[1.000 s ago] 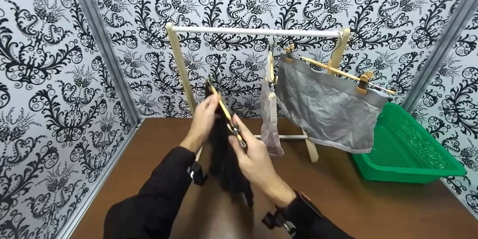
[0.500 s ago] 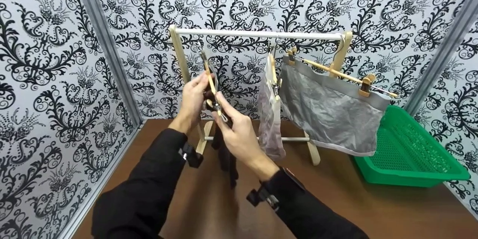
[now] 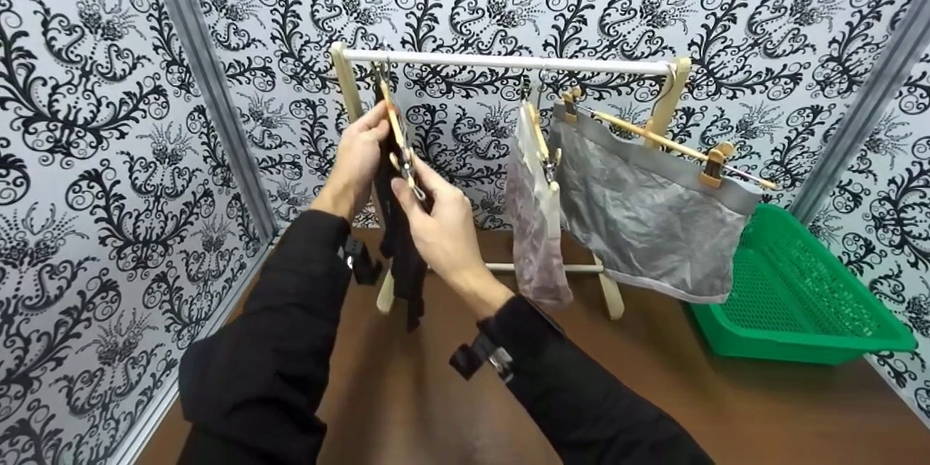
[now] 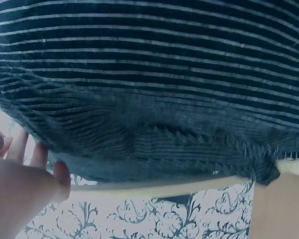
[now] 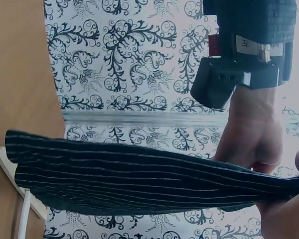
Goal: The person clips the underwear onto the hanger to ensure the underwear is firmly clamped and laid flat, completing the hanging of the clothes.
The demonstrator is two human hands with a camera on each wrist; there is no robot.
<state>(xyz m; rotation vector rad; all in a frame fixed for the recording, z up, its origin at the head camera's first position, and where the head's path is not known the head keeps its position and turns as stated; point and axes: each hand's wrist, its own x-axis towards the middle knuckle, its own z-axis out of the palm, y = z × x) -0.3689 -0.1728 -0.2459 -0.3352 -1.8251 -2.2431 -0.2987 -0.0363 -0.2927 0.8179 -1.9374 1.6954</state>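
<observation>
A wooden clip hanger point(image 3: 395, 132) slants near the left end of a small clothes rack's white rail point(image 3: 465, 59). My left hand point(image 3: 357, 156) grips its far part, and my right hand point(image 3: 445, 229) pinches the near end by the metal clip. The hanger's hook is at the rail; whether it rests over it is hard to tell. Below hangs a dark garment point(image 3: 402, 251), which the right wrist view shows as dark cloth with thin pale stripes point(image 5: 139, 174). In the left wrist view the striped cloth point(image 4: 149, 59) fills the upper part, left of which my fingers show.
Further right on the rack hang a pale pinkish garment point(image 3: 534, 232) and grey shorts point(image 3: 647, 211), each on a clip hanger. A green plastic basket point(image 3: 799, 345) stands on the brown table point(image 3: 654, 407) at the right. Patterned walls enclose the back and sides.
Both hands have carried the hanger with the dark garment up, away from me and leftward, bringing its hook to the rail. The pale garment sways slightly.
</observation>
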